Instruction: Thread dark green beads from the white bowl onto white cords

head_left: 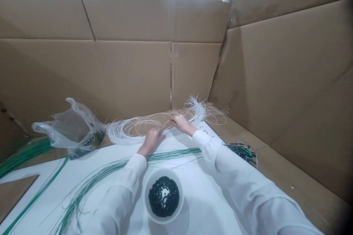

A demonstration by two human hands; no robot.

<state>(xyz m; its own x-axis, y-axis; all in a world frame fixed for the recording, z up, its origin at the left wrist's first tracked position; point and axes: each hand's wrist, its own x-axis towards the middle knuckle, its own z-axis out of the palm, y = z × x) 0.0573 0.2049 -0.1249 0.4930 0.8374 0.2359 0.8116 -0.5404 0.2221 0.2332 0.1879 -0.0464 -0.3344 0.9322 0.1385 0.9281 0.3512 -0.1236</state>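
A long coil of thin white strands lies behind my hands, its loose ends fanning out at the right. My left hand, fingers curled, is at the near edge of the coil. Up and to the right, my right hand pinches a thin white strand, which seems to run down to the fingertips of my left hand. The exact grip is too small to see clearly. Beneath my wrists passes a bundle of green strands. Nearer to me, between my forearms, stands a white bowl of small dark green beads with several white ones on top.
A crumpled clear plastic bag sits at the left, beside more green strands. Dark green beaded ends lie right of my right forearm. Cardboard walls enclose the white work surface at the back and right.
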